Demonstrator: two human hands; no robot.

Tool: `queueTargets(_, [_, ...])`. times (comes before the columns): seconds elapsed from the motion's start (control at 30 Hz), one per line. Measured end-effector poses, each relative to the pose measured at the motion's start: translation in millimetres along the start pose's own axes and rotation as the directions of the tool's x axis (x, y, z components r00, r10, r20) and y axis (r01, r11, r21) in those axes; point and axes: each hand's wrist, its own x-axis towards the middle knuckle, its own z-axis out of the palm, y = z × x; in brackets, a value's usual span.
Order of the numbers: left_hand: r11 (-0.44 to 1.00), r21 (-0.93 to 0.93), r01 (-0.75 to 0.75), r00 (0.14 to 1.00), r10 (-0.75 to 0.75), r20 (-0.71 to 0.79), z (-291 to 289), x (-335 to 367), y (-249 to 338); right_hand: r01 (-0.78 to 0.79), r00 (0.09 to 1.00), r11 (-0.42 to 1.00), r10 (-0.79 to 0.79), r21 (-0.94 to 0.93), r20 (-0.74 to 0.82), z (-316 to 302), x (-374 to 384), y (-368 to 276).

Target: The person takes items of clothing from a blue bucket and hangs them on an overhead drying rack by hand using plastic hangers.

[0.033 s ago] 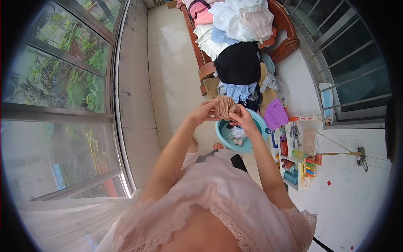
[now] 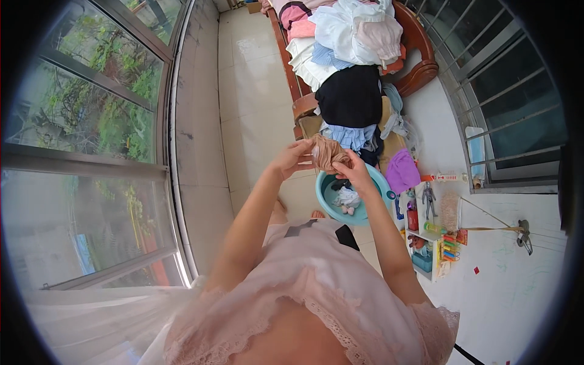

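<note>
A tan, thin, bunched-up piece of fabric (image 2: 329, 152) is held in front of me in both hands, gathered into soft folds. My left hand (image 2: 294, 159) grips its left side, fingers toward the cloth. On the other side, my right hand (image 2: 356, 171) pinches the lower right edge between thumb and fingers. Below the hands stands a light blue basin (image 2: 383, 184), partly hidden by my right hand and forearm. Inside it lie a small white crumpled cloth (image 2: 347, 196) with pinkish lumps beside it and a dark piece of cloth (image 2: 340, 183).
A wooden bench (image 2: 420, 67) beyond the basin carries heaped clothes, including a black garment (image 2: 350, 97) and a white one (image 2: 340, 30). A purple cloth (image 2: 402, 171) hangs right of the basin, near a small shelf (image 2: 426, 255) with toys. Windows (image 2: 91, 121) line the left wall.
The view has shifted slightly, so the bench and basin sit a little farther right. The tan fabric is turned a little in my hands, and both hands keep hold of it.
</note>
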Motion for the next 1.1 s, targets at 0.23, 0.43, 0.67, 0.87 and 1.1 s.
queueTargets(0.23, [0.901, -0.217, -0.375, 0.906, 0.306, -0.294, -116, -40, 120, 0.464, 0.885, 0.786, -0.431, -0.408, 0.175, 102, 135, -84])
queueTargets(0.43, [0.827, 0.190, -0.529, 0.671, 0.544, -0.504, -205, -77, 212, 0.574, 0.804, 0.652, -0.563, -0.496, 0.190, 187, 210, -164])
queueTargets(0.67, [0.746, 0.502, -0.438, 0.709, 0.630, -0.317, -261, -102, 285, 0.594, 0.802, 0.794, -0.569, -0.131, 0.182, 243, 281, -230])
queueTargets(0.87, [0.670, 0.608, -0.426, 0.717, 0.660, -0.224, -302, -97, 329, 0.353, 0.899, 0.910, -0.394, 0.218, 0.192, 278, 324, -278])
queueTargets(1.1, [0.769, 0.287, -0.572, 0.696, 0.640, -0.326, -326, -64, 401, 0.435, 0.849, 0.898, -0.385, -0.065, 0.361, 284, 398, -312])
